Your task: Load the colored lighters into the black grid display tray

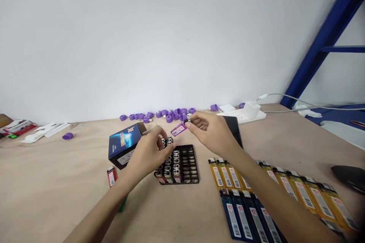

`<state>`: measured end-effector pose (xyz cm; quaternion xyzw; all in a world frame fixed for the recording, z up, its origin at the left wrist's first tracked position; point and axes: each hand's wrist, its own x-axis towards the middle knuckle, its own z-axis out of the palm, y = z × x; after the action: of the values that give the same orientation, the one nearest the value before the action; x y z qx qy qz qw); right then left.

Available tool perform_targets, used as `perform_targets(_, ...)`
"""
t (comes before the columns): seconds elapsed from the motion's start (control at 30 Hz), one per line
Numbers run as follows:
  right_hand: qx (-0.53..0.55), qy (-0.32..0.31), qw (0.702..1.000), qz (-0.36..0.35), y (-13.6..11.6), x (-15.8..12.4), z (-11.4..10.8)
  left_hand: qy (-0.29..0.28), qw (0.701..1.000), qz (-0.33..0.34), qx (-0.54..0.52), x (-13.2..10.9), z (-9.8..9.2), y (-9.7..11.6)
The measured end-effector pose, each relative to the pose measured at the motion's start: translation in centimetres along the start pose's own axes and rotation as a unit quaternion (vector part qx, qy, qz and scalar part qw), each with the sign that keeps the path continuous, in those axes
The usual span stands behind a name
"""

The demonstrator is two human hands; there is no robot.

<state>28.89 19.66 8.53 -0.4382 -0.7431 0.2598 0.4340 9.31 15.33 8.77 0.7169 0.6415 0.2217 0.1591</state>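
My right hand (pixel 209 131) pinches a purple lighter (pixel 179 129) by its metal top. The lighter's labelled body points left, tilted above the table. Over the left rows of a black grid tray (pixel 190 165) is my left hand (pixel 151 152). Its thumb and fingers are apart around lighter tops, and I see nothing held in it. Several lighters (pixel 176 167) stand upright in the tray's left columns, while the right columns show bare slots. Left of the tray, behind my left hand, sits a dark blue printed box (pixel 125 142) with its flap raised.
Yellow lighters (pixel 225 172) and blue lighters (pixel 245 212) lie in rows at right, partly under my right arm. A red lighter (pixel 112 175) lies left. Purple caps (pixel 169 115) line the wall. A power strip (pixel 242 115) and black mouse (pixel 349 177) are at right.
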Motion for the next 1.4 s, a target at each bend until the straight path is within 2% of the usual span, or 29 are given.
perform_targets(0.07, -0.041, -0.028, 0.998, 0.025, 1.2, 0.2, 0.3, -0.017, 1.0, -0.01, 0.021, 0.3, 0.4, -0.4)
perform_targets(0.2, -0.09, -0.103, 0.99, 0.032, 2.8, -0.2, 1.8, -0.043, 0.997, -0.017, 0.057, 0.4, 0.9, -0.6)
perform_targets(0.43, -0.131, -0.163, 0.978, -0.005, 3.1, -1.1, 3.7, -0.059, 0.995, -0.02, 0.071, 0.3, 0.8, -0.5)
perform_targets(0.67, -0.177, -0.181, 0.967, -0.033, 3.1, -1.4, 3.8, -0.063, 0.996, -0.017, 0.068, 0.3, 0.8, -0.5)
perform_targets(1.0, -0.229, -0.239, 0.941, -0.071, 1.1, -1.5, 3.1, -0.064, 0.995, -0.017, 0.072, 0.4, 0.8, -0.6)
perform_targets(1.13, -0.236, -0.259, 0.933, -0.079, 1.1, -1.7, 3.5, -0.06, 0.995, -0.014, 0.074, 0.4, 0.9, -0.7)
perform_targets(1.27, -0.211, -0.27, 0.936, -0.082, 1.3, -1.6, 3.6, -0.058, 0.996, -0.015, 0.071, 0.3, 0.8, -0.7)
perform_targets(1.4, -0.189, -0.231, 0.952, -0.075, 0.6, -1.0, 1.9, -0.047, 0.997, -0.007, 0.062, 0.3, 0.3, -0.7)
